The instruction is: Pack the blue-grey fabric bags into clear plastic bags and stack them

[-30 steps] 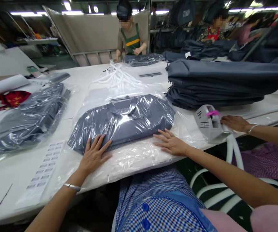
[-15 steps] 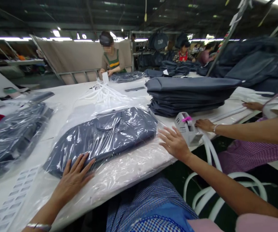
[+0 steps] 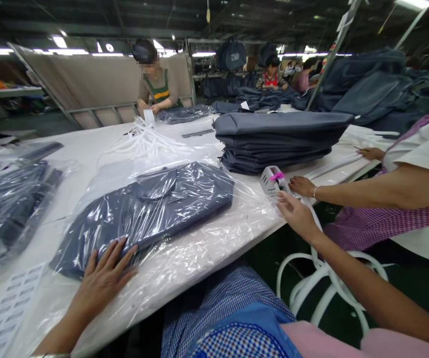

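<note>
A dark blue bag (image 3: 150, 214) lies folded on the table inside a clear plastic bag (image 3: 195, 253), whose loose film stretches to the right. My left hand (image 3: 104, 273) rests flat on the near left part of the wrapped bag, fingers spread. At the near side of a light grey tape dispenser (image 3: 268, 183) with a pink strip on it, my right hand (image 3: 299, 216) has its fingers drawn together. What is between those fingertips is too small to make out; the edge of the film lies close by.
Folded dark bags (image 3: 277, 141) are stacked behind the dispenser. More plastic-wrapped bags (image 3: 13, 209) lie left, near a label sheet (image 3: 9, 308). White straps (image 3: 149, 139) are heaped farther back. At right, a co-worker's hand (image 3: 301, 186) touches the dispenser; white tubing (image 3: 322, 278) hangs below.
My right hand has moved right, from lying spread on the film to the dispenser, and its fingers have closed together. My left hand stays on the wrapped bag. The view has shifted slightly.
</note>
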A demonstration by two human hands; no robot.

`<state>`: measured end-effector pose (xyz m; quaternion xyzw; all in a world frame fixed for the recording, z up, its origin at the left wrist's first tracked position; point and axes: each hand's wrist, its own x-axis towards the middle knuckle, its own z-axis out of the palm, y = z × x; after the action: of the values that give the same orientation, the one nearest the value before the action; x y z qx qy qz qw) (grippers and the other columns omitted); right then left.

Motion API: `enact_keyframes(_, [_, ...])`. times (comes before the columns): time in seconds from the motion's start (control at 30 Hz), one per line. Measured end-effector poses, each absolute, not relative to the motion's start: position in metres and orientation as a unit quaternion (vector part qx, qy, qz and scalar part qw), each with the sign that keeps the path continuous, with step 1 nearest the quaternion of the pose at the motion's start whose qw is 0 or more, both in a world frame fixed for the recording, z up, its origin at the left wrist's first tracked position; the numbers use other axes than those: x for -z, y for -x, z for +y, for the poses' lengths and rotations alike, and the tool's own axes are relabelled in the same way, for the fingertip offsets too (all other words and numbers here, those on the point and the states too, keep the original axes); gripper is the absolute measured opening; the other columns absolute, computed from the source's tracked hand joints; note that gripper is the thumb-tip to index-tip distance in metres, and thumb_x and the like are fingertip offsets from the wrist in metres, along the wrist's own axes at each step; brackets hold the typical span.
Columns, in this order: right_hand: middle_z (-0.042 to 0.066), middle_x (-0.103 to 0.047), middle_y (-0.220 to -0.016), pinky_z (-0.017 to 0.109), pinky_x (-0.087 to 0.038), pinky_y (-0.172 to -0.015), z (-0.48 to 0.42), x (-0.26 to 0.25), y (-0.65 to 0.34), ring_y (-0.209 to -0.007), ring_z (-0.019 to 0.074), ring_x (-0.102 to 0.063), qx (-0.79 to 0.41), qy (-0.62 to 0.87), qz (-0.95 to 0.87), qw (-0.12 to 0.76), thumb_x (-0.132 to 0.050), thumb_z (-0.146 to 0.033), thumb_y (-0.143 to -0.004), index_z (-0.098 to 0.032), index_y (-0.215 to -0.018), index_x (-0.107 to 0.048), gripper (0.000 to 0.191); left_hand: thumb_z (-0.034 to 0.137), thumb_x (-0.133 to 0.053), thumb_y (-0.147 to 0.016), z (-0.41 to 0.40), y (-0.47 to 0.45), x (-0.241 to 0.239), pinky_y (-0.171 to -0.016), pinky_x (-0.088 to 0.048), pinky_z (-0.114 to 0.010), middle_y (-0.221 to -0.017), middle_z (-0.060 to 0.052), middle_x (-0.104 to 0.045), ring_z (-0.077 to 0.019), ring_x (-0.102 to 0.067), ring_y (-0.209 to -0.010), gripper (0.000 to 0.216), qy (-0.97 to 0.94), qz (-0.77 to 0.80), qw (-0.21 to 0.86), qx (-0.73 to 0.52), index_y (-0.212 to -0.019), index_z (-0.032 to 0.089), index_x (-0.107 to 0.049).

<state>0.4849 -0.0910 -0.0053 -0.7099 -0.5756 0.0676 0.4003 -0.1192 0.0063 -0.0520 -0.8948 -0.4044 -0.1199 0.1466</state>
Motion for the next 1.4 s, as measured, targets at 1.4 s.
enact_keyframes(1.4, [0.011,-0.073,-0.093,0.031,-0.037,-0.066,0.126,-0.007,-0.369,-0.079,0.0246,-0.065,-0.013,0.580,-0.813,-0.042,-0.037,-0.042,-0.096,-0.021,-0.095,-0.065,0.035,0.042,-0.054,-0.095,-0.017,0.109,-0.002,-0.117,-0.028,-0.060,-0.164,-0.013,-0.024,-0.0339,-0.024,-0.150,0.051,0.876,-0.473,0.034,0.092,-0.145,0.030,-0.048])
